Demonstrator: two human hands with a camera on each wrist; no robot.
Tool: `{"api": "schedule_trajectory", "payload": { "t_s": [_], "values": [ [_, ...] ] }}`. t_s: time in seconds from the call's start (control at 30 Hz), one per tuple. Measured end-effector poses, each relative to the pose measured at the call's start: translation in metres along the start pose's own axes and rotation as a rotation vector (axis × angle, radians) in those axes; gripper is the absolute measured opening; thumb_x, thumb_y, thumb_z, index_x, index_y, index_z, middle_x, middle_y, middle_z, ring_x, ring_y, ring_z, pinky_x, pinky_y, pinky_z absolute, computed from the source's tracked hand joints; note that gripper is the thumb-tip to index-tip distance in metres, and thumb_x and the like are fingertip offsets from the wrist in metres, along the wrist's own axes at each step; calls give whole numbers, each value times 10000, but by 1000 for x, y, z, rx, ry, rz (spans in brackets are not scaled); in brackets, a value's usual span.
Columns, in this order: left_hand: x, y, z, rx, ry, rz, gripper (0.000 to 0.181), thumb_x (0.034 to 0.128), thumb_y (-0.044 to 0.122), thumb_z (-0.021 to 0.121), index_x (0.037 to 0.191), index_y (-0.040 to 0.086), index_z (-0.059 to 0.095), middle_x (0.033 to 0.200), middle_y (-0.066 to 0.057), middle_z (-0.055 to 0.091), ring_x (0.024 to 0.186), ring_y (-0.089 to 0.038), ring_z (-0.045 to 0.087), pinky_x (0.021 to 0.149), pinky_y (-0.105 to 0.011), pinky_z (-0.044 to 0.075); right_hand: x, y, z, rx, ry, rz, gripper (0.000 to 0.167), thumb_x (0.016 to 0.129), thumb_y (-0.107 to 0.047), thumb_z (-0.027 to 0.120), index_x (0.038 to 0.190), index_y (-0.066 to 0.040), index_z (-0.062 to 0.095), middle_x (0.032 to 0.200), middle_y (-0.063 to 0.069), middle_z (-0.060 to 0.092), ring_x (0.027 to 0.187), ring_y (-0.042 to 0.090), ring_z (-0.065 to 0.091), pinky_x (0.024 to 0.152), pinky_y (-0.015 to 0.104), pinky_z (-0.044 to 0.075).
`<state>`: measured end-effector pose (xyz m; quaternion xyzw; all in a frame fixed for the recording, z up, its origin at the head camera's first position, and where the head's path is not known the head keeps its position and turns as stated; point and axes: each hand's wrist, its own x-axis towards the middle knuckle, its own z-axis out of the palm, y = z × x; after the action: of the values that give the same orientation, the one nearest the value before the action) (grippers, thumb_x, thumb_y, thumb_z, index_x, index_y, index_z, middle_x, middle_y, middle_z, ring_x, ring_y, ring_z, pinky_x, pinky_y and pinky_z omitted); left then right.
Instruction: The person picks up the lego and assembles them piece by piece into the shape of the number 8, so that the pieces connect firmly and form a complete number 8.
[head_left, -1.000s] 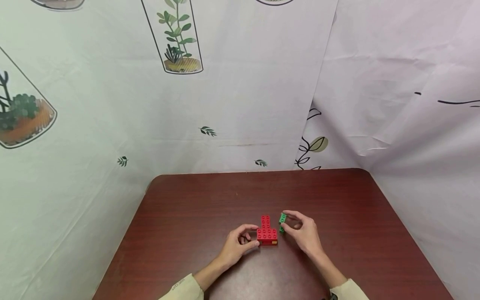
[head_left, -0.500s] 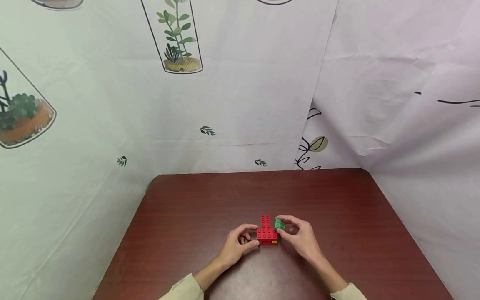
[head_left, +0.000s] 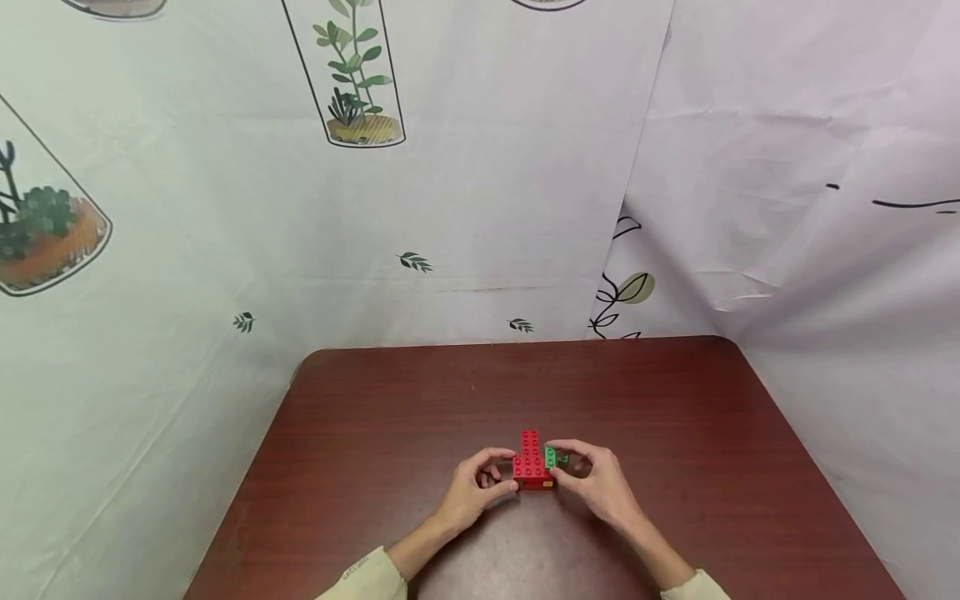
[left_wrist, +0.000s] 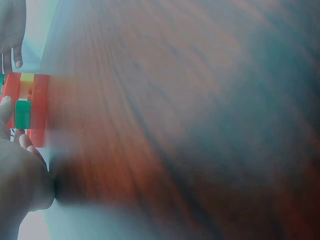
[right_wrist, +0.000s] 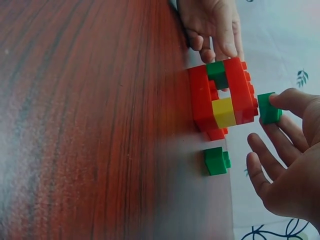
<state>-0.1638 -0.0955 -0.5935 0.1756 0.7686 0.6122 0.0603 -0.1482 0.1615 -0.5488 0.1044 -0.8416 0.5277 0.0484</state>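
A toy-brick structure [head_left: 529, 469] stands on the table in the head view. In the right wrist view, a yellow brick [right_wrist: 223, 112] and a green brick [right_wrist: 216, 75] sit between its red bricks, with a gap between them. My left hand [head_left: 465, 493] holds the structure's left end between thumb and fingers. With thumb and fingers, my right hand [head_left: 606, 483] pinches a loose green brick [right_wrist: 270, 108] just over the right end of the top red brick. A small gap to the studs shows in the right wrist view.
Another green brick [right_wrist: 216, 161] lies on the table just right of the structure, partly behind the right hand in the head view. The dark red wooden table [head_left: 420, 400] meets printed white cloth [head_left: 480, 208] at the back and sides.
My right hand has moved the pinched green brick left, from beside the structure to over its right end. The left hand and the structure have stayed in place.
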Motion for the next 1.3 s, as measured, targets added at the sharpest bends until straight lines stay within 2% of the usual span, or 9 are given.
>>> {"api": "schedule_trajectory", "payload": {
  "t_s": [0.27, 0.57, 1.07, 1.3],
  "values": [
    [1, 1, -1, 18, -13, 8, 419, 903, 142, 866, 1297, 151, 723, 941, -153, 651, 729, -86, 498, 655, -209, 423, -1, 0, 1, -28, -17, -30, 351, 841, -48, 891, 1168, -141, 802, 916, -1, 738, 724, 104, 609, 654, 254, 498],
    [1, 0, -2, 49, -22, -25, 410, 912, 193, 863, 1298, 221, 725, 940, -97, 644, 735, -68, 498, 668, -206, 428, -1, 1, 1, -23, -35, -53, 336, 852, -48, 876, 1171, -120, 797, 878, 1, 715, 704, 105, 600, 627, 253, 490],
    [1, 0, -1, 37, -17, -17, 399, 917, 161, 855, 1295, 195, 728, 942, -116, 643, 732, -82, 497, 665, -212, 426, -1, 1, 0, -9, -47, -57, 336, 861, -47, 872, 1180, -120, 795, 926, -9, 734, 725, 110, 616, 644, 259, 504],
    [0, 0, 2, 24, 6, 37, 381, 917, 111, 844, 1281, 137, 732, 923, -154, 646, 724, -90, 499, 643, -224, 431, -2, 1, 0, -5, -46, -39, 339, 866, -54, 873, 1189, -118, 794, 965, -24, 750, 755, 132, 634, 666, 265, 517]
  ]
}}
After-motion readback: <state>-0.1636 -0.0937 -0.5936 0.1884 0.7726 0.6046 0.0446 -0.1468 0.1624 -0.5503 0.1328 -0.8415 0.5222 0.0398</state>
